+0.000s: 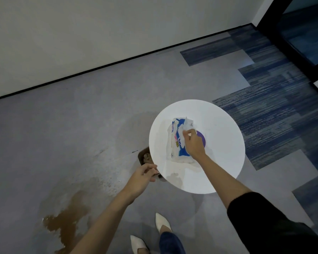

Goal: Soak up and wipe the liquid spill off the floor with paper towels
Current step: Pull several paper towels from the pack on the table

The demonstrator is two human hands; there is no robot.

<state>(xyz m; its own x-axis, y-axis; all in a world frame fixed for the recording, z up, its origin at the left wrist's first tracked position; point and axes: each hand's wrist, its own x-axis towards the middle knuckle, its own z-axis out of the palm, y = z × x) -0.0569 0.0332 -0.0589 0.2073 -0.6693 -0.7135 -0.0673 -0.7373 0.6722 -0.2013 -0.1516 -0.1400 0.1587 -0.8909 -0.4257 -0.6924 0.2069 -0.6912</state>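
A brown liquid spill [66,217] spreads over the grey floor at the lower left, with a paler damp stain running up toward the table. A blue and white pack of paper towels [174,143] lies on a round white table [218,143]. My right hand [193,143] rests over the pack and pinches a white sheet [186,125] sticking out of its top. My left hand [141,177] hovers beside the table's left edge, fingers loosely bent, with nothing seen in them.
A small bin [144,158] with crumpled brown-stained paper sits on the floor, half hidden under the table's left edge. My white shoes [162,221] stand just below the table. Blue carpet tiles [273,116] lie to the right, a dark door frame [292,43] beyond, and a white wall behind.
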